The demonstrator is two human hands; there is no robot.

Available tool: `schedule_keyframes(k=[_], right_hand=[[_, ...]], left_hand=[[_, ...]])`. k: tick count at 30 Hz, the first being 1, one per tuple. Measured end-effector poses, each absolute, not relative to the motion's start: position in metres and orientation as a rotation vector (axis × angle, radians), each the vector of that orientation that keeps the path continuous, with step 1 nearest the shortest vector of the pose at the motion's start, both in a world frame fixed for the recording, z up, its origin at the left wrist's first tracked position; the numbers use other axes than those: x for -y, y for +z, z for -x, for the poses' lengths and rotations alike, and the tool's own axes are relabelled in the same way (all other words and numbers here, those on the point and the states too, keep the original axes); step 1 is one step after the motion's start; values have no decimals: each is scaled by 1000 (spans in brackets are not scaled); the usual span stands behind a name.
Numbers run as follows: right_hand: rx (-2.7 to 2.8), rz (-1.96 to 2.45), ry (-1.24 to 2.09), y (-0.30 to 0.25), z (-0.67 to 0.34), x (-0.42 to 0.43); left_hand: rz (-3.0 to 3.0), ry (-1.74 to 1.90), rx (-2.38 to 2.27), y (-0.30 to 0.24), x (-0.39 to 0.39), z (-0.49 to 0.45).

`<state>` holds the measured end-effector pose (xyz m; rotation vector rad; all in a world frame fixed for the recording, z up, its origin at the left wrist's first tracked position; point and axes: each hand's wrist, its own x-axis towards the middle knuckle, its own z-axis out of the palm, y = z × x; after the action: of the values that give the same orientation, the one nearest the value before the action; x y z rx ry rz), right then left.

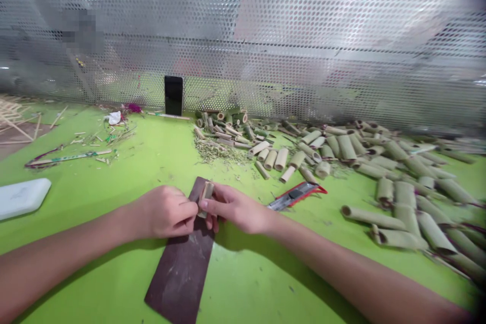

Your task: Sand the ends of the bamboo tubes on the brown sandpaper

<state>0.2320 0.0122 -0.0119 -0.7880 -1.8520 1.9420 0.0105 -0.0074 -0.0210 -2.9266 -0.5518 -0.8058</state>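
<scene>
Head view: right hand (232, 207) pinching bamboo piece (206, 199), left hand (165, 211) closed against it.

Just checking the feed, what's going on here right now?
A person is holding a short bamboo piece between the left hand and right hand, just above a dark sheet on a green table. A red-handled utility knife lies just beyond the right hand, and cut bamboo tubes lie scattered further right.
</scene>
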Motion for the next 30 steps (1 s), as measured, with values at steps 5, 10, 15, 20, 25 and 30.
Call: schedule_keyframes(k=[5, 10, 15, 20, 25, 30], right_hand=[[1847, 767, 1986, -10, -233, -12], [1862, 773, 1996, -8, -233, -12], [1884, 782, 2003, -6, -233, -14], [1883, 743, 2018, -8, -233, -15], [1902, 731, 2031, -8, -236, -16], [1859, 713, 2064, -10, -240, -15]], left_hand=[[2914, -837, 519, -18, 7, -11], [2923, -856, 496, -19, 6, -11], [3074, -895, 582, -18, 5, -10], [3303, -938, 773, -18, 5, -11], [3438, -945, 1047, -16, 1, -6], [3220, -934, 1320, -6, -13, 18]])
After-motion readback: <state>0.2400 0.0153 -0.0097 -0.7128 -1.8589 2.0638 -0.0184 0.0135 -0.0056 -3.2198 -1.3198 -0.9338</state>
